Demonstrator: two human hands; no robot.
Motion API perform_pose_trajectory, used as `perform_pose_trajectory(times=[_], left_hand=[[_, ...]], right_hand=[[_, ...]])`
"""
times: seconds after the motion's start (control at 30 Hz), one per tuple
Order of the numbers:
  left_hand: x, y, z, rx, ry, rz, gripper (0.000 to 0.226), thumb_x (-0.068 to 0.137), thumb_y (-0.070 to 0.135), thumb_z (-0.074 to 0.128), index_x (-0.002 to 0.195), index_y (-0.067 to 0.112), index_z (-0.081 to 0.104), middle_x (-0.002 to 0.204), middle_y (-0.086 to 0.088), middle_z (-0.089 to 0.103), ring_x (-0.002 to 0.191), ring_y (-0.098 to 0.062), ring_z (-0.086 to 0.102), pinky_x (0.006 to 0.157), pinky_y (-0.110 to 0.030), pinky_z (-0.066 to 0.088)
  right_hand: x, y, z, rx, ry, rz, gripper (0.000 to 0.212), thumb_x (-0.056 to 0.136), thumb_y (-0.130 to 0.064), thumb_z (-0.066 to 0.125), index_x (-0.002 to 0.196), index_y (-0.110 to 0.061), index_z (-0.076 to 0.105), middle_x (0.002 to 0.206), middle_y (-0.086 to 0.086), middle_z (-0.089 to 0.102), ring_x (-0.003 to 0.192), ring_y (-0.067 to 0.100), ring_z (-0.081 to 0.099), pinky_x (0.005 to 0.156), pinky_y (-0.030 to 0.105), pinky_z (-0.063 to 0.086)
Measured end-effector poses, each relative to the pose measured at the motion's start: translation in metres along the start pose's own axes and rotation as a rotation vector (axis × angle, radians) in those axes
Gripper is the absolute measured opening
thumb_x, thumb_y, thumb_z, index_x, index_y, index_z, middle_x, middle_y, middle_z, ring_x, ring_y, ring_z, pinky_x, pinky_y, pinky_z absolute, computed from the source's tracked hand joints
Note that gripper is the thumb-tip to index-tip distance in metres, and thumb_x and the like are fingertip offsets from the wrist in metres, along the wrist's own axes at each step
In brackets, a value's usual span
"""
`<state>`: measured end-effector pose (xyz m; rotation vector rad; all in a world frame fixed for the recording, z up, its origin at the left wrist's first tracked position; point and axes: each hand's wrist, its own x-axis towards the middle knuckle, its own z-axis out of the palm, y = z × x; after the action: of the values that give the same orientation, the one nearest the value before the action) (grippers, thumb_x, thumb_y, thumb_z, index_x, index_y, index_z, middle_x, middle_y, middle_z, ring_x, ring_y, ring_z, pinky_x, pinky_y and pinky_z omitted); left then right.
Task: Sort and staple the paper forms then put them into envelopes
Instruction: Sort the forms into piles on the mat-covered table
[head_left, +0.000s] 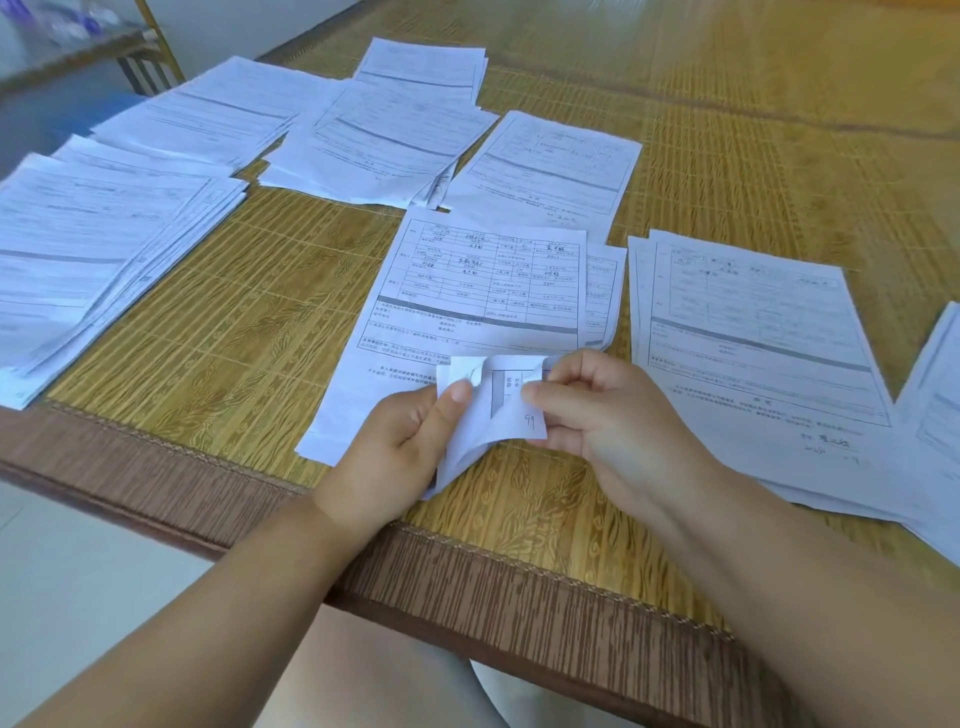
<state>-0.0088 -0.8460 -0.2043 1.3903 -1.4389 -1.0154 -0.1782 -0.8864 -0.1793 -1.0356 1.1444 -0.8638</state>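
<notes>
Near the mat's front edge both my hands hold one folded white paper form with "99" written on it. My left hand grips its left side, thumb on top. My right hand pinches the curled upper right corner. Directly behind lies a flat form with a printed table, on top of another sheet. More forms lie around: a thick stack at the left, a stack at the right, and several stacks farther back. I see no stapler and no envelope.
Everything lies on a woven bamboo mat with a brown cloth border along the front edge. A single form rests mid-back. More sheets run off the right edge. White floor shows at lower left.
</notes>
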Motion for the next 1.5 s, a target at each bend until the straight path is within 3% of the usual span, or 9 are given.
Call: perform_pose_trajectory(times=[0.13, 0.27, 0.4, 0.53, 0.7, 1.03, 1.2, 1.37, 1.5], left_hand=[[0.000, -0.006, -0.003, -0.021, -0.084, 0.089, 0.043, 0.095, 0.045, 0.052, 0.059, 0.022, 0.052, 0.047, 0.006, 0.047, 0.045, 0.000, 0.042, 0.048, -0.014, 0.034], [-0.008, -0.014, 0.000, 0.541, -0.137, 0.322, 0.051, 0.076, 0.060, 0.060, 0.122, 0.038, 0.054, 0.100, 0.011, 0.069, 0.094, -0.002, 0.061, 0.076, -0.017, 0.046], [-0.009, -0.008, 0.009, 0.692, 0.067, 0.482, 0.004, 0.094, 0.028, 0.052, 0.096, 0.026, 0.056, 0.076, 0.022, 0.056, 0.074, 0.003, 0.053, 0.066, -0.002, 0.034], [-0.007, 0.016, 0.009, 0.378, 0.434, 0.130, 0.045, 0.091, 0.039, 0.049, 0.056, 0.011, 0.043, 0.047, 0.008, 0.044, 0.045, -0.005, 0.040, 0.043, -0.014, 0.030], [0.017, 0.068, 0.023, 0.271, 0.695, 0.179, 0.043, 0.098, 0.037, 0.045, 0.065, 0.010, 0.053, 0.052, -0.002, 0.048, 0.052, -0.012, 0.044, 0.048, -0.020, 0.040], [0.065, 0.105, 0.158, 0.806, 0.093, 0.652, 0.029, 0.083, 0.003, 0.054, 0.106, 0.015, 0.068, 0.062, 0.000, 0.057, 0.052, -0.017, 0.048, 0.053, -0.020, 0.028], [0.069, 0.081, 0.205, 0.699, -0.169, 0.353, 0.044, 0.098, 0.012, 0.045, 0.140, 0.022, 0.043, 0.090, -0.006, 0.066, 0.090, -0.032, 0.061, 0.065, -0.027, 0.031], [0.068, 0.072, 0.204, 0.363, -0.105, 0.249, 0.094, 0.090, 0.011, 0.062, 0.142, 0.053, -0.004, 0.129, 0.023, 0.047, 0.105, 0.003, 0.058, 0.078, -0.010, 0.041], [0.066, 0.057, 0.202, 0.260, -0.107, 0.343, 0.073, 0.089, 0.002, 0.062, 0.133, 0.050, 0.030, 0.137, 0.037, 0.032, 0.125, 0.029, 0.023, 0.110, -0.006, 0.017]], right_hand=[[0.003, 0.006, 0.000, 0.012, 0.038, -0.009, 0.027, 0.081, -0.006, 0.071, 0.086, -0.019, 0.048, 0.074, 0.001, 0.065, 0.082, 0.027, 0.064, 0.081, 0.048, 0.052], [-0.001, 0.008, 0.000, -0.133, 0.043, -0.087, 0.022, 0.087, -0.015, 0.069, 0.086, -0.023, 0.047, 0.058, -0.011, 0.057, 0.065, 0.010, 0.054, 0.068, 0.033, 0.041], [-0.021, -0.011, -0.031, -0.425, 0.004, -0.229, 0.012, 0.091, -0.025, 0.063, 0.093, -0.025, 0.051, 0.066, -0.005, 0.061, 0.059, 0.009, 0.057, 0.061, 0.023, 0.042], [-0.037, -0.034, -0.138, -0.842, 0.476, -0.452, 0.014, 0.091, -0.025, 0.062, 0.078, -0.026, 0.058, 0.085, -0.019, 0.063, 0.073, -0.002, 0.056, 0.065, 0.007, 0.037], [-0.055, -0.011, -0.251, -1.004, 0.646, -0.011, 0.031, 0.093, -0.033, 0.059, 0.122, -0.023, 0.061, 0.133, 0.005, 0.057, 0.118, 0.024, 0.053, 0.095, 0.035, 0.036], [-0.074, 0.030, -0.320, -1.412, 0.297, -0.025, 0.085, 0.078, -0.069, 0.011, 0.147, -0.026, 0.037, 0.157, 0.001, 0.028, 0.144, 0.017, 0.026, 0.116, 0.039, 0.013], [-0.081, 0.009, -0.337, -1.329, 0.332, -0.174, 0.048, 0.085, -0.040, 0.069, 0.129, -0.022, 0.060, 0.149, 0.000, 0.042, 0.137, 0.024, 0.038, 0.110, 0.033, 0.023], [-0.081, 0.005, -0.289, -1.181, 0.214, -0.369, 0.043, 0.078, -0.051, 0.072, 0.118, -0.035, 0.064, 0.128, -0.020, 0.053, 0.122, -0.002, 0.042, 0.097, 0.019, 0.029], [-0.073, 0.011, -0.267, -1.256, 0.042, -0.336, 0.056, 0.076, -0.058, 0.070, 0.128, -0.041, 0.057, 0.137, -0.030, 0.035, 0.128, -0.012, 0.025, 0.103, 0.012, 0.018]])
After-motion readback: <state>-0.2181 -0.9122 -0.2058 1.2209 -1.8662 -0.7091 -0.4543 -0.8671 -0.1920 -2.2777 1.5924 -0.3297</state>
